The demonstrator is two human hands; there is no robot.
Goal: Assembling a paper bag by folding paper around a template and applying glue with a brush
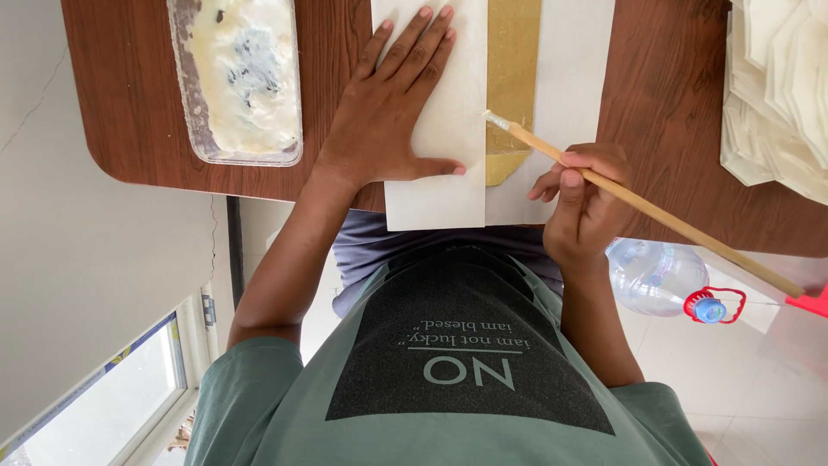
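**Shirt front, two hands, brush and paper strip at a table edge**

Head view. Grey-green shirt [466, 380] fills 6 o'clock, nearest the lens. Right hand [582, 203], at 3 o'clock of centre, is closed in a pencil hold on a wooden brush [655, 216], bristles touching the gold strip [511, 69] at 12 o'clock. Left hand [388, 121], at 11 o'clock, lies flat with fingers spread, apparently pinning the white paper [440, 190] beside the strip. A paste tray [194, 103] sits at 10 o'clock on the wooden table [129, 86], and a plastic bottle [651, 276] at 4 o'clock.
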